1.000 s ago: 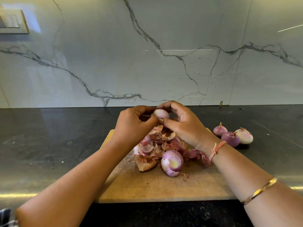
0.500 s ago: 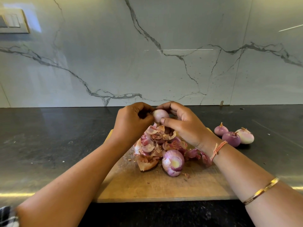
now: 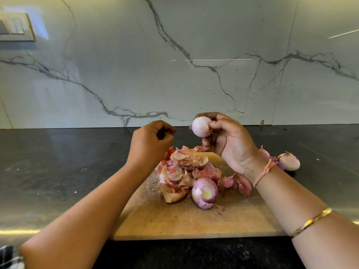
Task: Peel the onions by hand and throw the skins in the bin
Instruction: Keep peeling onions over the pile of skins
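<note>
My right hand [image 3: 231, 140] grips a small, pale peeled onion [image 3: 201, 126] between thumb and fingertips, raised above the back of the wooden cutting board [image 3: 174, 220]. To its left, my left hand [image 3: 149, 142] is a short gap away from that onion. Its fingers are curled and no skin shows in them. A heap of pink and brown onion skins [image 3: 184, 167] lies on the board beneath both hands. A partly peeled purple onion [image 3: 205, 193] rests at the front of the heap. No bin is in view.
The board sits on a dark stone counter [image 3: 68, 171] backed by a white marble wall [image 3: 174, 74]. Behind my right wrist, off the board, lie a pale onion [image 3: 289, 162] and a purple one [image 3: 278, 163]. A switch plate [image 3: 15, 26] is at the upper left.
My hands have parted. The right hand lifted the pale onion up and to the right, and the left hand came off it and drew back to the left.
</note>
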`<control>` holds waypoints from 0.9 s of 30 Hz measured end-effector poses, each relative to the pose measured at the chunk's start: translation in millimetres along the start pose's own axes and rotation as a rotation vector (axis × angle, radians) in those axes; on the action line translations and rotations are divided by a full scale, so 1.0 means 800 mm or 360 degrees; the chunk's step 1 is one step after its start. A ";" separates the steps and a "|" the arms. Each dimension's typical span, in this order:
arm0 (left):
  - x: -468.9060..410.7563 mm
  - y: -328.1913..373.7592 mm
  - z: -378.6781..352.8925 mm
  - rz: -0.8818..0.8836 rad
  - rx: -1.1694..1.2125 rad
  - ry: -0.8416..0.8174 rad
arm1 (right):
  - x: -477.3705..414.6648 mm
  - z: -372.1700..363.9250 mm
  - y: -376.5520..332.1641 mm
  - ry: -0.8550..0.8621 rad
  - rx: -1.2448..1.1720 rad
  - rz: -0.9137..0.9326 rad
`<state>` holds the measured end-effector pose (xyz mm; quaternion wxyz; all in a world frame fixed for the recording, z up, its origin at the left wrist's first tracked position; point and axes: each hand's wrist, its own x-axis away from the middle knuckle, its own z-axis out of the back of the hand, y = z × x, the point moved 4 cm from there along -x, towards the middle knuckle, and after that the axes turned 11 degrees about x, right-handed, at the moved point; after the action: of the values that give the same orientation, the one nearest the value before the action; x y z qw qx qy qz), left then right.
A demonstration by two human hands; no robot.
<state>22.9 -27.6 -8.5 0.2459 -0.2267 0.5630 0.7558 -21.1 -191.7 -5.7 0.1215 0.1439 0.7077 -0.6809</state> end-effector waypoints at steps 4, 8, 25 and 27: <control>0.004 0.004 -0.008 0.0048 0.0054 -0.0138 | 0.001 0.003 -0.003 -0.0024 -0.0069 -0.0025; 0.007 0.010 -0.009 0.0004 0.0245 -0.0202 | 0.000 0.003 0.000 -0.0004 0.0177 0.0002; 0.013 0.016 -0.012 -0.0130 0.0141 -0.0179 | 0.003 -0.009 0.006 -0.0008 0.0705 0.0171; 0.013 0.017 -0.012 -0.0137 0.0114 -0.0185 | 0.003 -0.008 0.006 -0.0015 0.0717 0.0177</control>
<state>6.9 -38.7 -7.5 0.3184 -0.1977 0.5641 0.7357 -21.1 -184.7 -10.9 0.1270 0.2029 0.5283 -0.8146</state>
